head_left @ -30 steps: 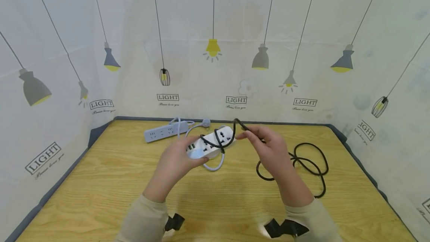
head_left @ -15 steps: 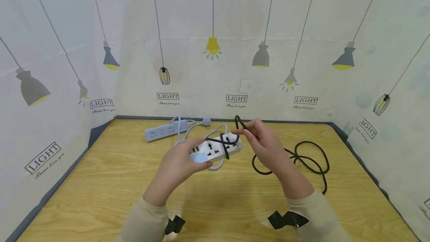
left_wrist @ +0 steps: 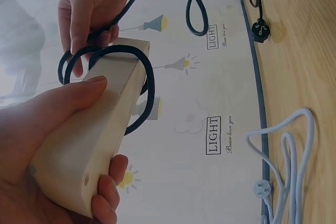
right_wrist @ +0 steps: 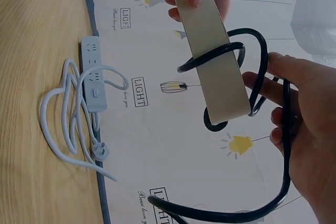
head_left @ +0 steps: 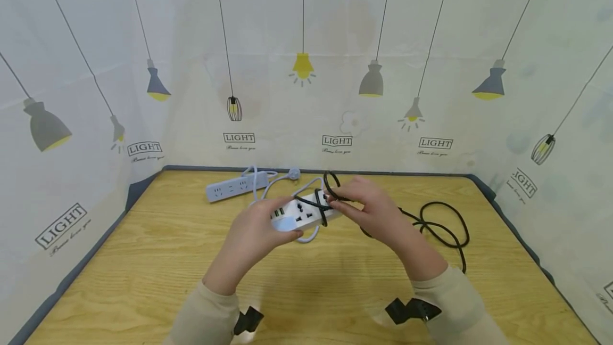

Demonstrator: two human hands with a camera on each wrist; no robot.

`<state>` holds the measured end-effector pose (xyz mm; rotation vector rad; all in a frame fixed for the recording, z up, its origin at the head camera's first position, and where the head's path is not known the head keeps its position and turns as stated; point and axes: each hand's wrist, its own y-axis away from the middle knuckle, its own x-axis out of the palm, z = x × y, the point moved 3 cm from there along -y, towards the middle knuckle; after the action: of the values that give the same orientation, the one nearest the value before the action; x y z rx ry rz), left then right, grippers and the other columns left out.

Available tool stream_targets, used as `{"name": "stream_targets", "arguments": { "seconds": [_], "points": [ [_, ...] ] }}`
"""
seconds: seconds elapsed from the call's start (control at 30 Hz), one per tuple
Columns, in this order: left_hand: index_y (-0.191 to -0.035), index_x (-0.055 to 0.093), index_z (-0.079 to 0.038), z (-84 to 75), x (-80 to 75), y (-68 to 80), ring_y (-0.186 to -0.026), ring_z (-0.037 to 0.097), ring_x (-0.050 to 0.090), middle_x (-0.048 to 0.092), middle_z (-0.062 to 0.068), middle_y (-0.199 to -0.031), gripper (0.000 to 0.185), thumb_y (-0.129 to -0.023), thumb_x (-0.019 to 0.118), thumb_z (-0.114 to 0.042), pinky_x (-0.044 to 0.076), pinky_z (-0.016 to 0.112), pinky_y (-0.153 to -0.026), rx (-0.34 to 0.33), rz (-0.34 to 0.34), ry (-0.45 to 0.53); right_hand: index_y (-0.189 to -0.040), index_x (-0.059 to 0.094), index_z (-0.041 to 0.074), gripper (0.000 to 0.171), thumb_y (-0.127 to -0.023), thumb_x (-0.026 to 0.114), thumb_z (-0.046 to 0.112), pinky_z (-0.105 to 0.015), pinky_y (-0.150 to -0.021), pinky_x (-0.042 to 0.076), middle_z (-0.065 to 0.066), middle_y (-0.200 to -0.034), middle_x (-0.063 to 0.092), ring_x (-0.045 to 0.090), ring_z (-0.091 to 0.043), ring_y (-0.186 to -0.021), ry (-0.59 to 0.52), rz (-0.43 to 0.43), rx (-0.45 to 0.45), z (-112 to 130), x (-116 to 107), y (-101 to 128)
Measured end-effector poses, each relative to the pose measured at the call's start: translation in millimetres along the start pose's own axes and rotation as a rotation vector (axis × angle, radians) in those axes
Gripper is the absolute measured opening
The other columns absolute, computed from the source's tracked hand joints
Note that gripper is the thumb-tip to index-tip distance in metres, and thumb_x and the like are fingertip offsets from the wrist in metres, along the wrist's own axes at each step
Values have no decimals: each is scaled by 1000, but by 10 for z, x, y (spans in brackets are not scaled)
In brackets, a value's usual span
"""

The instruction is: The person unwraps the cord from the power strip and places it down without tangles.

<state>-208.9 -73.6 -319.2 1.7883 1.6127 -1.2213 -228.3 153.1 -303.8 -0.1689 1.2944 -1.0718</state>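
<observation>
A white power strip point(head_left: 306, 211) with several sockets and USB ports is gripped at its left end by my left hand point(head_left: 251, 233). In the left wrist view the thumb lies on one face of the strip point(left_wrist: 79, 145), with fingers curled round the other side. A black power cord point(right_wrist: 286, 145) loops around the strip's far end. My right hand point(head_left: 375, 212) pinches this cord beside that end. Part of the cord is hidden behind the right hand in the head view.
On the wooden table point(head_left: 191, 281), a second, pale power strip point(head_left: 230, 189) with its pale cord and plug point(head_left: 294, 173) lies at the back left. Slack black cord coils at the right. The left wrist view shows a black plug point(left_wrist: 260, 30). A printed backdrop point(head_left: 306, 121) surrounds the table.
The power strip has shifted slightly right and down. My right hand, first above and right of the strip's end with the cord, has come left and down against it.
</observation>
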Motion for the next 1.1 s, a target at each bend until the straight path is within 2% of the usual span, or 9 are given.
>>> {"name": "stream_targets", "arguments": {
  "seconds": [0.1, 0.2, 0.3, 0.43, 0.6, 0.8, 0.97, 1.1],
  "points": [
    [-129, 64, -17, 7, -26, 14, -86, 17, 57, 67, 3, -115, 65, -71, 87, -36, 45, 34, -67, 16, -11, -8, -105, 75, 4, 27, -78, 80, 6, -34, -71, 46, 1, -95, 71, 55, -14, -85, 3, -3, -88, 5, -20, -2],
    [-127, 65, -18, 5, -54, 31, -85, 16, 57, 67, 1, -112, 63, -70, 87, -35, 45, 34, -68, 38, -20, -5, -98, 76, 6, 24, -75, 82, 7, -30, -67, 45, 2, -93, 70, 54, -13, -82, 21, 9, -148, 18, -37, -14],
    [-125, 66, -19, -5, -81, 47, -83, 15, 57, 67, -1, -110, 63, -69, 88, -35, 46, 34, -68, 62, -25, 2, -93, 76, 7, 18, -75, 82, 6, -28, -65, 45, 3, -91, 68, 53, -12, -80, 59, 16, -187, 27, -61, -25],
    [-126, 66, -18, -13, -92, 62, -85, 14, 57, 67, -1, -114, 64, -68, 88, -36, 47, 35, -71, 89, -27, 6, -90, 76, 7, 15, -77, 81, 5, -28, -65, 44, 3, -90, 64, 52, -13, -80, 113, -1, -196, 19, -111, -34],
    [-124, 67, -19, -15, -86, 86, -91, 15, 58, 67, -1, -116, 63, -67, 90, -33, 47, 35, -74, 116, -26, 15, -89, 77, 4, 16, -74, 82, 2, -31, -66, 46, -1, -89, 64, 55, -17, -82, 158, -64, -164, -35, -151, -34],
    [-122, 68, -20, -34, -97, 124, -91, 15, 58, 67, -1, -113, 62, -65, 91, -28, 47, 35, -74, 137, -17, 19, -87, 78, 3, 15, -73, 83, 1, -33, -67, 47, -3, -87, 65, 57, -19, -82, 177, -113, -101, -110, -168, -4],
    [-125, 67, -22, -54, -120, 148, -98, 16, 59, 66, -2, -115, 65, -65, 91, -29, 47, 36, -77, 158, 5, 27, -88, 78, 3, 14, -75, 82, 3, -33, -67, 47, -2, -87, 65, 56, -19, -83, 194, -93, -39, -188, -164, 40],
    [-126, 66, -20, -69, -153, 161, -95, 16, 59, 66, -1, -115, 65, -66, 90, -29, 48, 35, -75, 179, 4, 40, -88, 78, 5, 12, -76, 82, 3, -32, -64, 46, 0, -86, 64, 54, -17, -79, 220, -56, 19, -248, -149, 88]
  ]
}}
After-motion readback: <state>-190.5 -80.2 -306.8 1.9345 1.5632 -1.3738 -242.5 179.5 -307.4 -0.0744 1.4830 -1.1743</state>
